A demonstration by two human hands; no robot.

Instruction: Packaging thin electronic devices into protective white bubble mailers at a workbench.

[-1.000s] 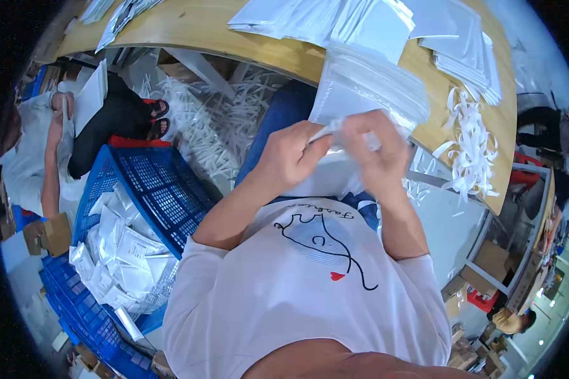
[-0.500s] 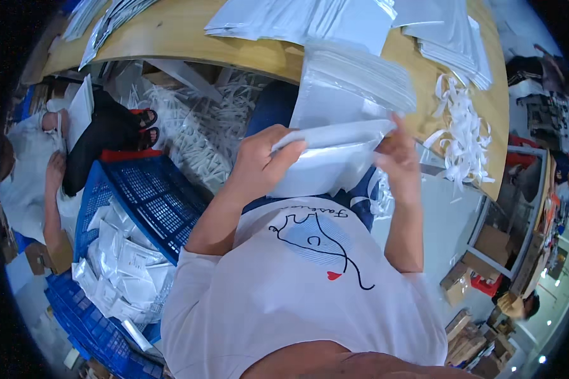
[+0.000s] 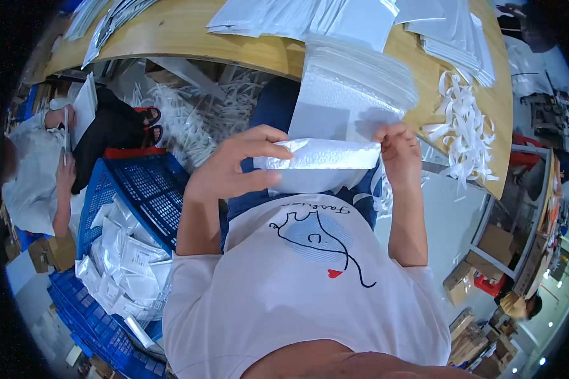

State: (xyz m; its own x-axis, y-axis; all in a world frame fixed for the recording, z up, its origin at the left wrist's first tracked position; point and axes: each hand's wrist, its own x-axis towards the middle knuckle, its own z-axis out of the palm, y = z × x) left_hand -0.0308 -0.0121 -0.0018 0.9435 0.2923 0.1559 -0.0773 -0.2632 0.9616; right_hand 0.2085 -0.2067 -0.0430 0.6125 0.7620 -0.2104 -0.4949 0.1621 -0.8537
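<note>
A silvery-white bubble mailer [image 3: 322, 155] lies across my lap, its upper edge folded over in a shiny band. My left hand [image 3: 231, 165] has its left end between thumb and fingers. At the other end, the curled fingers of my right hand [image 3: 399, 151] pinch by the band's right corner; the exact spot under the fingertips is partly hidden. Just beyond, a fanned stack of bubble mailers [image 3: 354, 79] hangs over the table's near edge toward my lap.
On the wooden table [image 3: 259, 57] lie more mailer stacks [image 3: 458, 47] and a heap of white peel-off strips [image 3: 464, 129]. More strips [image 3: 189, 120] pile up below. At left stands a blue crate [image 3: 148, 196] beside filled silvery packets [image 3: 129, 259]. A seated co-worker [image 3: 35, 183] handles a white sheet.
The mailer's upper edge has come down and now lies flatter as a band. My left hand has shifted left with its fingers spread wider, and my right fingers have curled in at the corner.
</note>
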